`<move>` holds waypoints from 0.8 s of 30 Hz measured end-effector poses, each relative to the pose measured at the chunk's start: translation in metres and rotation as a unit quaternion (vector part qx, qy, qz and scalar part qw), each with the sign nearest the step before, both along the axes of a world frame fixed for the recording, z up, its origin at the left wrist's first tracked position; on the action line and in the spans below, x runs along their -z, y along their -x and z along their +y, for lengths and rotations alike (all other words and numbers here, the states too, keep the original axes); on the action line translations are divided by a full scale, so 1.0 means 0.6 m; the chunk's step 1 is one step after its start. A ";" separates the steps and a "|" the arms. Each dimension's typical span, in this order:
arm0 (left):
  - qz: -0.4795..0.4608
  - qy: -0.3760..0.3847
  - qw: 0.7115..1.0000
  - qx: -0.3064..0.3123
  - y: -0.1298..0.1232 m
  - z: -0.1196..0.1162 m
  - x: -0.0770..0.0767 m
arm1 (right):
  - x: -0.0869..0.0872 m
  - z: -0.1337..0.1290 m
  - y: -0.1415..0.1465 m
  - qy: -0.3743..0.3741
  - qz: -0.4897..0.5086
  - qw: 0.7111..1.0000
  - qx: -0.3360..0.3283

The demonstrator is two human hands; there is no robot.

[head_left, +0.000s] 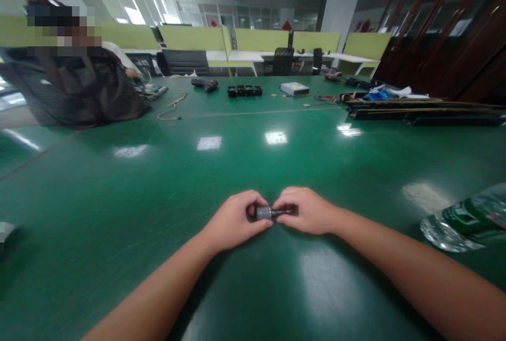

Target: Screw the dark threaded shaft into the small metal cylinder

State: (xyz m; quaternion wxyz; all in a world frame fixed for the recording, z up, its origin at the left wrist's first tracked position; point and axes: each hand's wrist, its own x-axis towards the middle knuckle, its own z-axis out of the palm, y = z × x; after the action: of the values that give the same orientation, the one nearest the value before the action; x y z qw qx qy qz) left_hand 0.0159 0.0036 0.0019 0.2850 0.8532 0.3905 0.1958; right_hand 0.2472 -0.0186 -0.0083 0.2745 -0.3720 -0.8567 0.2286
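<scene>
A small dark cylindrical part (pixel 263 213) with a grey metal band and a thin dark shaft lies level between my two hands, just above or on the green table (pixel 253 162); I cannot tell its exact kind. My left hand (pixel 233 222) curls around its thicker left end, with thumb and fingers closed on the grey band. At the other end, my right hand (pixel 310 212) pinches the thin shaft. The fingers partly hide both ends. Both forearms reach in from the bottom of the view.
A clear plastic bottle (pixel 468 220) with a green label lies at right. Farther off are a dark bag (pixel 83 90), a cordless drill (pixel 204 85), a black slotted block (pixel 245 90), a silver box (pixel 294 88) and long black strips (pixel 419 110). Another person sits behind the bag.
</scene>
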 end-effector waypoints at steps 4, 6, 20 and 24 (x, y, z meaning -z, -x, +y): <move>0.012 0.000 1.000 -0.001 -0.001 -0.002 -0.004 | 0.001 0.001 0.000 0.006 -0.009 1.000 0.001; 0.015 -0.002 1.000 -0.002 -0.001 -0.002 -0.004 | 0.001 0.002 0.000 0.006 -0.010 1.000 0.001; 0.017 -0.005 1.000 0.005 0.001 0.001 -0.001 | 0.003 0.003 -0.003 0.013 -0.018 1.000 0.006; 0.014 -0.007 1.000 0.005 0.000 0.001 -0.002 | 0.003 0.003 -0.005 0.011 -0.013 1.000 0.006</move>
State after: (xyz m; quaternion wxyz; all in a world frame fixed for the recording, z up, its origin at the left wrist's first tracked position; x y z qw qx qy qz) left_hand 0.0158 0.0041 0.0030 0.2743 0.8600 0.3883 0.1855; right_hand 0.2501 -0.0168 -0.0103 0.2605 -0.3830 -0.8554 0.2317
